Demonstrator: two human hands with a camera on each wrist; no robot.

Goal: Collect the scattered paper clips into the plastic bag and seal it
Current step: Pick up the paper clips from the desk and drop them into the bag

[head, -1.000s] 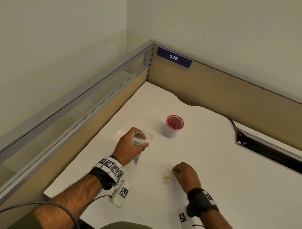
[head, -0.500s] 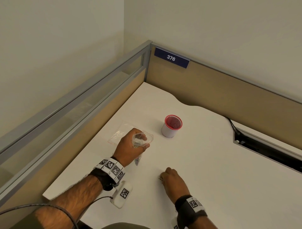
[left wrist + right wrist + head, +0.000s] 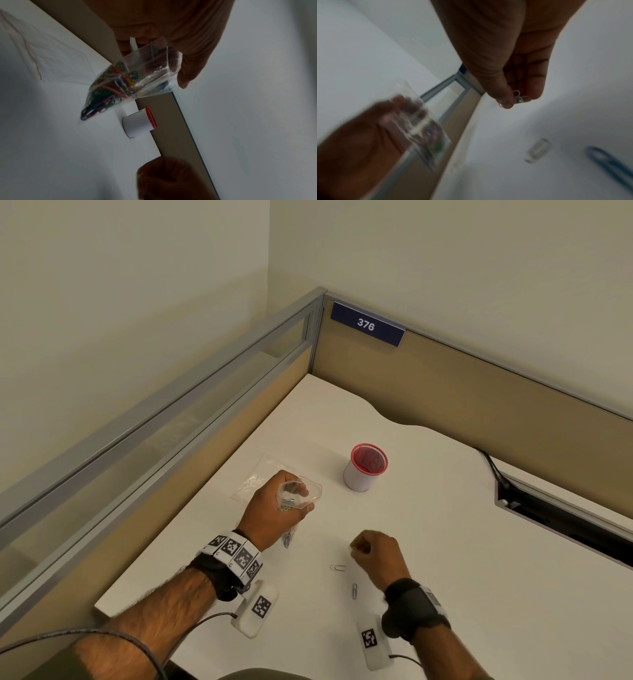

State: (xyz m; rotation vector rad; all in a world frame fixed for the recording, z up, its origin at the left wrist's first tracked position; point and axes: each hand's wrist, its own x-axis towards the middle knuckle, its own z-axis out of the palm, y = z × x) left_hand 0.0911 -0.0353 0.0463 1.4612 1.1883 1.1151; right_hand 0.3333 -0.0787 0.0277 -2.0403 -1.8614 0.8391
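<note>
My left hand (image 3: 277, 508) holds a clear plastic bag (image 3: 130, 81) above the white desk (image 3: 445, 542), its mouth held open at the top. Several coloured paper clips (image 3: 109, 92) fill the bag's lower end. My right hand (image 3: 373, 549) hovers to the right and nearer me, pinching silver paper clips (image 3: 518, 98) between thumb and fingertips. Two clips lie on the desk below it: a silver paper clip (image 3: 338, 568) and a blue paper clip (image 3: 354, 590). In the right wrist view the bag (image 3: 419, 127) is blurred at the left.
A white cup with a red mesh rim (image 3: 364, 467) stands behind the hands. A second flat plastic bag (image 3: 257, 477) lies on the desk beyond my left hand. Partition walls (image 3: 445, 385) close the desk's back and left; a cable slot (image 3: 565, 518) opens at right.
My right hand has lifted off the desk with clips pinched in it and moved right, uncovering two clips left on the desk. The left hand keeps the bag where it was.
</note>
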